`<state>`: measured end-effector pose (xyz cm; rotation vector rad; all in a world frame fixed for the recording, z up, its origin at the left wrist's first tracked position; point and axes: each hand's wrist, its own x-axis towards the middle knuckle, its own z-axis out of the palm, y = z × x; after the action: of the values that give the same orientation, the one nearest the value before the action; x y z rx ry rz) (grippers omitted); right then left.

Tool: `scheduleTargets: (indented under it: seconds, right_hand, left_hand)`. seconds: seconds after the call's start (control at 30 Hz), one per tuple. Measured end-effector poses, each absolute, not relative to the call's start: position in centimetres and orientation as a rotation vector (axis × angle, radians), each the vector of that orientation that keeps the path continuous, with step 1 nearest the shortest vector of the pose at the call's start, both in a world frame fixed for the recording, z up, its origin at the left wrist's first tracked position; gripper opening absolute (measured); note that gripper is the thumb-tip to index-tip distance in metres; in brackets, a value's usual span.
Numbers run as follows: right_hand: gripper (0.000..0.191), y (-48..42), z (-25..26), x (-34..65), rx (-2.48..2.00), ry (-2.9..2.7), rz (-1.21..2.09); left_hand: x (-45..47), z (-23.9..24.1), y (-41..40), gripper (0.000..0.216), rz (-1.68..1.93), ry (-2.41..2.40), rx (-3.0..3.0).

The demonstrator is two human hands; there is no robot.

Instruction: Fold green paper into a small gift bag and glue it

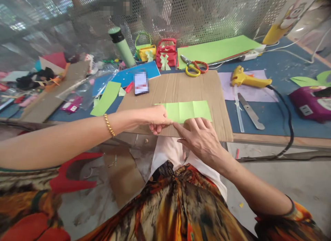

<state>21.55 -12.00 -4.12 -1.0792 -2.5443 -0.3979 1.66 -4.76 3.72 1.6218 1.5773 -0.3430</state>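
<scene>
A light green paper strip (186, 111) with several upright creases lies on a brown cardboard sheet (207, 85). My left hand (159, 119), with a gold beaded bracelet at the wrist, is curled closed over the strip's left end, its thumb pointing right. From the right, my right hand (198, 134) rests over the strip's lower edge. Its index finger stretches toward my left thumb, and the thumb stands apart below. The other fingers are bent over the paper, their tips hidden.
Behind the cardboard lie scissors (193, 66), a phone (141, 83) and small paper bags (165, 54). On the right are a yellow glue gun (249, 78), a blade (250, 111) and a black cord (291, 130). A green bottle (124, 49) leans at the back. Scraps crowd the left.
</scene>
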Motion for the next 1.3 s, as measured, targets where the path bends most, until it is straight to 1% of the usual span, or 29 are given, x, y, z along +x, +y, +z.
scheduleTargets:
  seconds: [0.2, 0.37, 0.67, 1.1, 1.3]
  right_hand:
    - [0.040, -11.9, -4.1, 21.6, -1.072, -2.534, -0.337]
    - [0.042, -11.9, -4.3, 21.7, -1.058, -2.520, -0.353]
    - [0.045, -12.0, -4.2, 21.8, -1.063, -2.525, -0.356]
    - [0.038, -12.1, -4.1, 21.9, -1.070, -2.551, -0.296]
    - [0.046, -11.9, -4.6, 22.0, -1.044, -2.531, -0.342]
  left_hand:
    - [1.1, 4.1, -4.3, 0.029, -0.313, 1.519, 1.483]
    - [0.6, 3.8, -4.4, 0.030, -0.273, 1.532, 1.500]
    - [0.4, 3.6, -4.1, 0.028, -0.317, 1.590, 1.563]
    - [-2.6, 3.8, -4.5, 0.031, -0.275, 1.605, 1.490]
    - [-3.9, 3.9, -4.8, 0.034, -0.271, 1.628, 1.469]
